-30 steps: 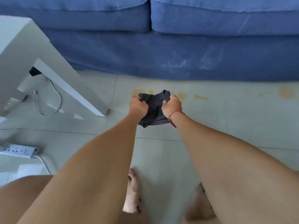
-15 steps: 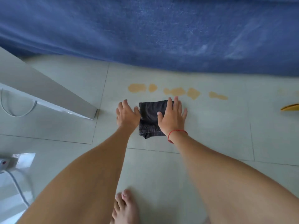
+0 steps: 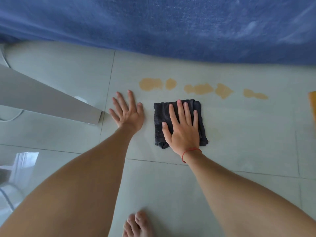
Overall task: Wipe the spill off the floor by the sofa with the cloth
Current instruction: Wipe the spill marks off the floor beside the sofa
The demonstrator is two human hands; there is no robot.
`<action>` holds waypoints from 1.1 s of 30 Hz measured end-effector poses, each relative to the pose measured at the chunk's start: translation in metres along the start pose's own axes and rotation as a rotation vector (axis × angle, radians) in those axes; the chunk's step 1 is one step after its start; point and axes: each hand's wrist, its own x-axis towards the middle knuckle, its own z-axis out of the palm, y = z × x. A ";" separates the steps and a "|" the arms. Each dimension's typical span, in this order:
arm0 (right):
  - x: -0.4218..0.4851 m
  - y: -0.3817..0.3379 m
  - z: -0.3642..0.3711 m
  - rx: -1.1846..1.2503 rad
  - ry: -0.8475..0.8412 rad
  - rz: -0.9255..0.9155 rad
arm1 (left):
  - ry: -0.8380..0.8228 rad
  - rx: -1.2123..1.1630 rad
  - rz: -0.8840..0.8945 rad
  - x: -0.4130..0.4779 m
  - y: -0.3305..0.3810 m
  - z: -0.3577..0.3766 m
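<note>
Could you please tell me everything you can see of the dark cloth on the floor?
The cloth is dark grey, looks like terry towelling, and is folded into a rough square with layered edges showing at its near side. It lies flat on the pale tiled floor, just short of the row of yellowish spill patches by the sofa, not touching them. The right hand rests flat on it, fingers spread; the left hand is on bare tile beside it.

My arms are bare, with no sleeves showing. A thin red string bracelet [image 3: 191, 152] circles my right wrist. My foot [image 3: 138, 224] is bare too.
</note>
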 end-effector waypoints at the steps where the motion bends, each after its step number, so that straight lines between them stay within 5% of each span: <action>1: 0.001 0.000 0.001 -0.003 0.012 0.000 | -0.012 0.000 -0.002 0.000 0.000 -0.002; 16: 0.091 -0.020 0.006 0.008 0.000 0.092 | -0.235 -0.003 -0.014 0.002 -0.001 -0.027; 33: 0.012 0.024 -0.012 0.003 -0.124 -0.075 | -0.242 -0.020 -0.009 -0.001 -0.002 -0.029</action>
